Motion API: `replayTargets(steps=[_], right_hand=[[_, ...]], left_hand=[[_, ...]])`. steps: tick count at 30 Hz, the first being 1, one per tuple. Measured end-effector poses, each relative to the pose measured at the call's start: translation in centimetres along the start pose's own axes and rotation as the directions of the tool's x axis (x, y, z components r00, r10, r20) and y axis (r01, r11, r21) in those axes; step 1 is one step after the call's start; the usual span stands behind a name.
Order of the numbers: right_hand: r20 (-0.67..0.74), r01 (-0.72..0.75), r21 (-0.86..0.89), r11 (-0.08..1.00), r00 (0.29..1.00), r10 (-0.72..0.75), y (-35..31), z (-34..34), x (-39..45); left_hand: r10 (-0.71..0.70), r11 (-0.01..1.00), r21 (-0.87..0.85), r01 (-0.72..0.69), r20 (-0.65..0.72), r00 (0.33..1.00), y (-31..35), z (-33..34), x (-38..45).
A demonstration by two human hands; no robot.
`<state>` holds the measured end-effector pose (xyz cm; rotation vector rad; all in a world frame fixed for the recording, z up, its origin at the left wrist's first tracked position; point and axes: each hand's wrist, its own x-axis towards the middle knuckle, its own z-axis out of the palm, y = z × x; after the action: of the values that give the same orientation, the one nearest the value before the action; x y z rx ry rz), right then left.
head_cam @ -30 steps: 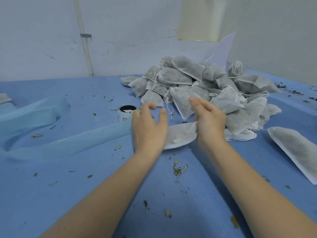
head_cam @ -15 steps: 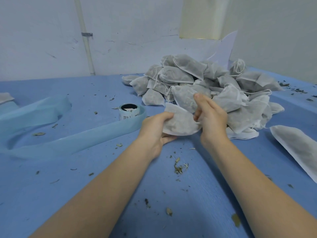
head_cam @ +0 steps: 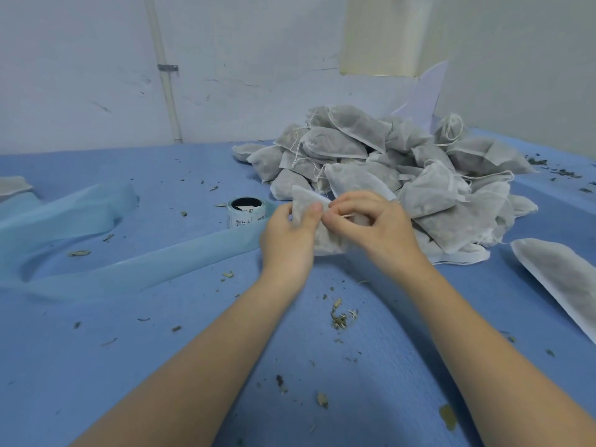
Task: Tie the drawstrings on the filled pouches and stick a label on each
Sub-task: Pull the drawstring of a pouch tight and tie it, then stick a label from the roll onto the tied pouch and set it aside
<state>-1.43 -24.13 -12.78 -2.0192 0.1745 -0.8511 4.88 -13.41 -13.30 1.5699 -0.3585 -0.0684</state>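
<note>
We judge the step in hand to be the tying of 1 pouch's drawstring, with its label not yet put on. Our left hand (head_cam: 288,235) grips the filled pouch (head_cam: 317,235) by its mouth edge, thumb laid over the cloth, and holds it up just above the blue table cover (head_cam: 161,366), in front of the heap. Our right hand (head_cam: 371,225) has its fingers curled and pinches what looks like a thin pale drawstring (head_cam: 338,217) at the pouch's mouth; the string is fine and partly hidden, so we cannot tell whether a knot has begun. The next move, as we judge it, calls for drawing the string taut to gather the mouth while the left hand steadies the body, then looping and cinching a knot without spilling the dried leaf inside. The roll of labels (head_cam: 246,214) stands just to the left of our left hand, with its pale blue backing strip (head_cam: 113,272) trailing in loops across the table to the left. Behind our hands lies the heap of pouches (head_cam: 403,162), near enough that a loose string from it could snag. 1 flat pouch (head_cam: 561,282) lies apart at the right, and leaf crumbs (head_cam: 340,317) are scattered over the cover near our forearms.
</note>
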Motion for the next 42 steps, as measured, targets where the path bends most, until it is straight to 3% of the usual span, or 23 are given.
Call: replayTargets(steps=[4, 6, 9, 10, 11, 12, 13, 14, 15, 19, 23, 26, 29, 33, 39, 42], right_hand=[[-0.059, -0.049, 0.108, 0.993, 0.997, 0.055, -0.3, 0.5, 0.7], [-0.037, -0.157, 0.233, 0.960, 0.985, 0.170, -0.5, 1.1, 1.7], [0.190, -0.428, 0.540, 0.725, 0.901, 0.391, -0.5, 2.6, 3.1], [0.256, -0.483, 0.557, 0.675, 0.874, 0.414, -0.4, 3.3, 3.4], [0.289, -0.512, 0.481, 0.712, 0.859, 0.422, 0.0, 4.0, 3.6], [0.301, -0.490, 0.290, 0.822, 0.862, 0.407, 0.4, 4.6, 3.7], [0.313, -0.389, 0.028, 0.921, 0.878, 0.361, 0.9, 5.1, 3.7], [0.341, -0.264, -0.165, 0.950, 0.889, 0.306, 1.1, 5.6, 3.9], [0.377, -0.168, -0.253, 0.953, 0.890, 0.257, 1.3, 6.1, 4.1], [0.435, -0.119, -0.172, 0.978, 0.882, 0.183, 1.2, 7.4, 4.9], [0.342, -0.203, -0.115, 0.972, 0.911, 0.231, 1.6, 8.1, 5.3], [0.326, -0.184, -0.144, 0.972, 0.919, 0.222, 1.6, 8.8, 5.4], [0.328, -0.126, -0.193, 0.973, 0.926, 0.185, 1.5, 9.5, 5.8], [0.316, -0.186, -0.157, 0.970, 0.921, 0.228, 1.4, 10.3, 6.1], [0.207, -0.138, -0.368, 0.919, 0.952, 0.226, 1.4, 11.1, 5.6], [0.198, -0.113, -0.258, 0.959, 0.966, 0.167, 1.0, 11.2, 4.9]], left_hand=[[0.077, 0.997, 0.012, -0.077, -0.093, 0.993, 0.2, -0.3, 0.4], [0.108, 0.994, -0.009, -0.111, -0.173, 0.979, 0.7, -0.9, 1.0], [0.115, 0.992, -0.007, -0.123, -0.310, 0.944, 1.5, -2.2, 2.5], [0.101, 0.993, -0.015, -0.114, -0.358, 0.928, 1.8, -2.8, 3.1], [0.074, 0.995, -0.030, -0.093, -0.404, 0.912, 2.0, -3.5, 3.8], [0.033, 0.996, -0.056, -0.064, -0.440, 0.897, 2.1, -4.2, 4.4], [-0.010, 0.996, -0.087, -0.035, -0.466, 0.885, 2.1, -5.0, 5.1], [-0.047, 0.993, -0.117, -0.011, -0.479, 0.876, 2.1, -5.7, 5.7], [-0.075, 0.991, -0.131, 0.012, -0.482, 0.873, 2.2, -6.4, 6.3], [-0.119, 0.992, -0.094, 0.086, -0.425, 0.897, 2.1, -8.6, 7.8], [-0.195, 0.978, -0.124, 0.165, -0.301, 0.933, 2.5, -8.6, 7.9], [-0.203, 0.976, -0.120, 0.179, -0.233, 0.951, 2.7, -8.3, 8.1], [-0.202, 0.977, -0.104, 0.184, -0.209, 0.957, 2.9, -8.3, 8.1], [-0.186, 0.981, -0.096, 0.169, -0.211, 0.960, 2.7, -8.3, 8.1], [-0.007, 0.989, 0.140, 0.040, -0.232, 0.973, 2.8, -7.6, 7.8], [0.008, 0.966, 0.255, 0.039, -0.181, 0.983, 2.3, -6.9, 7.6]])
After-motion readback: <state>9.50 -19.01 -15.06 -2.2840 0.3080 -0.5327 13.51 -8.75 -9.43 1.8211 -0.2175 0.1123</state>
